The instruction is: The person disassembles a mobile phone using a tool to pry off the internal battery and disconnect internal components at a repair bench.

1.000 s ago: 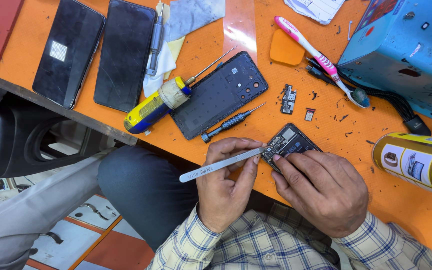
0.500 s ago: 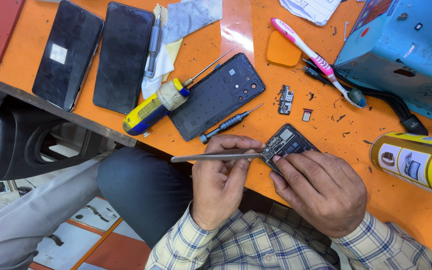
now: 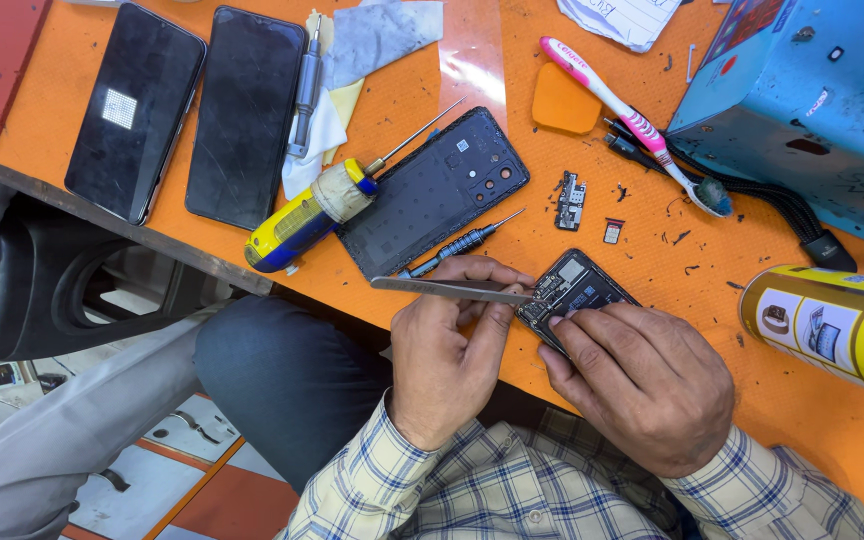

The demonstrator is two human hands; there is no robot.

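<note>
At the bench's near edge, the left hand pinches thin tweezers while the right hand closes on a small, likely fragile opened phone, best gripped by its sides.

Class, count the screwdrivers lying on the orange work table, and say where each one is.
3: the yellow-and-blue-handled screwdriver left of the black phone back cover, the slim black one below the cover, and the silver metal one on the cloths. Others may be hidden.

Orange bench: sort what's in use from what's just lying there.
In use: left hand holding metal tweezers; right hand steadying the opened phone.

Lying about: black back cover, yellow-handled screwdriver, two dark phones, toothbrush, yellow spray can, blue box.
</note>
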